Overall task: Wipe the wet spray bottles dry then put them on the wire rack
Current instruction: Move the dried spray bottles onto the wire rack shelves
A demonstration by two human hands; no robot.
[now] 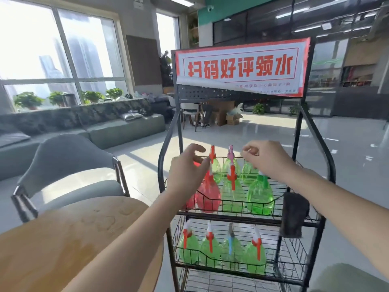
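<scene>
Two hands over the rack's (328, 165) top basket. Left hand (187, 173) hangs open, fingers spread, holding nothing, just beside the red bottle (207, 197), whose trigger head stands upright right below the fingertips. Right hand (267, 159) has fingers curled above the rear green bottles (232, 165); can't tell if it pinches anything. Bottles stand vertical, so a top-down grab at the neck looks right; left hand is nearer the red one. Cloth (293, 216) hangs on the rack's right rail. Desk (63, 249) shows wet marks, no bottles.
</scene>
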